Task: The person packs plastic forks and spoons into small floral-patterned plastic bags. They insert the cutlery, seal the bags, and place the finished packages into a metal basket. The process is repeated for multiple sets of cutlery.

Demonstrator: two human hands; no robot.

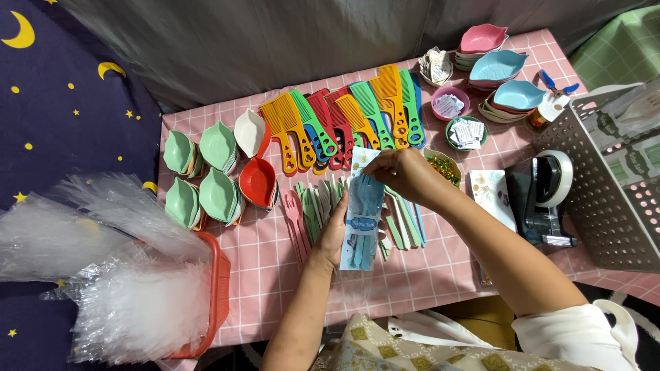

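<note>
Head view of a low table [275,275] under a pink checked cloth. Off the left edge, a red basket [218,288] holds a heap of clear plastic bags [137,309]. Near the left edge stand stacks of green leaf-shaped dishes [206,172], with a white dish [249,130] and a red dish [258,182] just beside them. Along the far edge lies a fanned row of combs [344,120] in orange, green, red and blue. At the middle of the table lie loose plastic forks and spoons [309,206].

The left hand [333,233], fingers curled, supports from beneath a clear packet [362,213] holding a blue cutlery set with a printed label. The packet stands lengthwise above the middle of the table, over the loose cutlery. The right hand [402,172] pinches the packet's top edge between closed fingers.

Right of the hands sit a small dish of gold and green bits [443,168], a flowered card [491,192] and a black tape dispenser [543,196]. Toward the far right corner stand small round bowls of paper slips [457,117] and stacks of pink and blue leaf-shaped dishes [498,69]. A grey perforated crate [605,206] overhangs the right edge.
</note>
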